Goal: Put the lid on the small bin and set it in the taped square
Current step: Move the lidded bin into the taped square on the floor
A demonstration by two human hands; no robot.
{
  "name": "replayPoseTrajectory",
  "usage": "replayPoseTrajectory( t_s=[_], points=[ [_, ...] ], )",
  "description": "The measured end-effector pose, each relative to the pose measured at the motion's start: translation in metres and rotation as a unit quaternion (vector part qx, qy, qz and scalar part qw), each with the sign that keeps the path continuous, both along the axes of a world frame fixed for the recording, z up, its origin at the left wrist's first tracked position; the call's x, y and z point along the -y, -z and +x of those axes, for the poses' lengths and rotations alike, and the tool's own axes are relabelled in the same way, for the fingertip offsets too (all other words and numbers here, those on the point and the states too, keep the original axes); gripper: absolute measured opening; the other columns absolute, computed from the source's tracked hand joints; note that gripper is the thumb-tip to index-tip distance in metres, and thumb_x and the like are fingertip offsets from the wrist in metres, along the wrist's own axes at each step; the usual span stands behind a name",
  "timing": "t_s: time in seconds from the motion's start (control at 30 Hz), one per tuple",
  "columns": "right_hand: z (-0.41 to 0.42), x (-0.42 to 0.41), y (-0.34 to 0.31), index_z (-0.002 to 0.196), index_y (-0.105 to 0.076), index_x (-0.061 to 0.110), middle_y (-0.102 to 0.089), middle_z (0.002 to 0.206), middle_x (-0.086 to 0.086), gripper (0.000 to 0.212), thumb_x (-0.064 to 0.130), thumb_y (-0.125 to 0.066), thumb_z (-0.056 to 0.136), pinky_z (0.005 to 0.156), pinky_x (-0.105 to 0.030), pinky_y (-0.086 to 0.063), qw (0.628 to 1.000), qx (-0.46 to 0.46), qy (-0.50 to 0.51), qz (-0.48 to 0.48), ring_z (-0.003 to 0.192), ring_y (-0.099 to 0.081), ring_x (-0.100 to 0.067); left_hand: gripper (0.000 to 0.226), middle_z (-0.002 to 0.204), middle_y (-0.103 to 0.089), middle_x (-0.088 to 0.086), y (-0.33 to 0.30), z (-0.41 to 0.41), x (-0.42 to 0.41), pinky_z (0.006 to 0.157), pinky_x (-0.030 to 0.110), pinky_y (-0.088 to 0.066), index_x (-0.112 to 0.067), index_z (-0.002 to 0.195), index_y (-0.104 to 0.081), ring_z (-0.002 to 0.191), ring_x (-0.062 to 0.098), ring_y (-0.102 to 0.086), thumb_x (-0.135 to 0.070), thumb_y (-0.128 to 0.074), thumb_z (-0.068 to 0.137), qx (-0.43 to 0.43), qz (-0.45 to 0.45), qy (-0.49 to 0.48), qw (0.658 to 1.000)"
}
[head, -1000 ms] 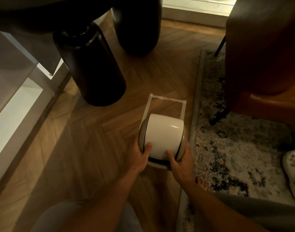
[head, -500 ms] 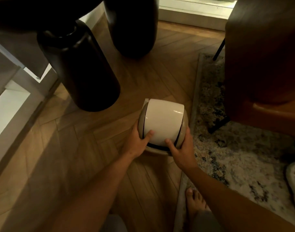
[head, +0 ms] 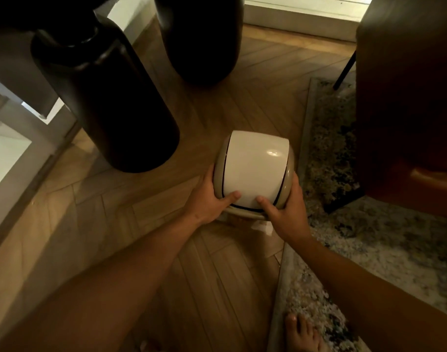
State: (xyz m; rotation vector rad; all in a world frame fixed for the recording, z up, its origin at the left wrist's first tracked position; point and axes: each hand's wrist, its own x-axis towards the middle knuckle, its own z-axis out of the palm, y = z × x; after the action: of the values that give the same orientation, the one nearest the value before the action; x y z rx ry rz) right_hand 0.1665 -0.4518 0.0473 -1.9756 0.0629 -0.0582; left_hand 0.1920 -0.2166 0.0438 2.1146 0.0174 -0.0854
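Both hands, left hand (head: 207,199) and right hand (head: 287,212), fingers wrapped tight around lidded small bin (head: 254,171); best lowered level, squarely over mostly hidden taped square (head: 264,228).

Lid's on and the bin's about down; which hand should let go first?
Probably left: the left hand has open wooden floor beside it, while the right hand is hemmed against the patterned rug, steadying the small white-lidded beige bin.

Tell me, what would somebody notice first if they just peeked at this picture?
First, the shiny white small bin with its lid on, in the middle of the wooden floor, held by the left hand and right hand on either side. Next, the big dark vase looming to its upper left. A patterned rug lies along the right.
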Motion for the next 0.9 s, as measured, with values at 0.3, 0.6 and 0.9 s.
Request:
replayPoseTrajectory(
  t_s=[0.3,0.6,0.9],
  points=[
    [0.065,0.026,0.001,0.159,-0.026,0.037,-0.050,0.151,0.006,0.109,0.077,-0.073,0.069,0.107,-0.048,-0.051,0.999,0.021,0.039,-0.027,0.135,-0.052,-0.013,0.113,0.149,-0.047,-0.006,-0.012,0.072,0.031,0.106,0.043,-0.048,-0.030,0.155,-0.023,0.132,0.011,-0.048,-0.065,-0.083,0.066,0.001,-0.051,0.045,0.998],
    [0.120,0.028,0.008,0.155,-0.033,0.032,-0.053,0.145,0.005,0.098,0.066,-0.078,0.074,0.105,-0.045,-0.051,0.996,0.029,0.086,-0.015,0.130,-0.055,-0.012,0.111,0.141,-0.053,-0.005,-0.008,0.133,0.045,0.102,0.042,-0.050,-0.024,0.151,-0.031,0.125,0.012,-0.054,-0.063,-0.085,0.063,0.016,-0.072,0.026,0.997],
    [0.152,0.028,0.014,0.160,-0.030,0.024,-0.048,0.150,-0.001,0.110,0.070,-0.077,0.071,0.110,-0.043,-0.048,0.995,0.016,0.090,-0.025,0.134,-0.051,-0.015,0.110,0.146,-0.052,0.003,0.001,0.159,0.048,0.103,0.043,-0.050,-0.017,0.156,-0.021,0.128,0.018,-0.055,-0.060,-0.079,0.073,0.019,-0.065,0.032,0.997]
  ],
)
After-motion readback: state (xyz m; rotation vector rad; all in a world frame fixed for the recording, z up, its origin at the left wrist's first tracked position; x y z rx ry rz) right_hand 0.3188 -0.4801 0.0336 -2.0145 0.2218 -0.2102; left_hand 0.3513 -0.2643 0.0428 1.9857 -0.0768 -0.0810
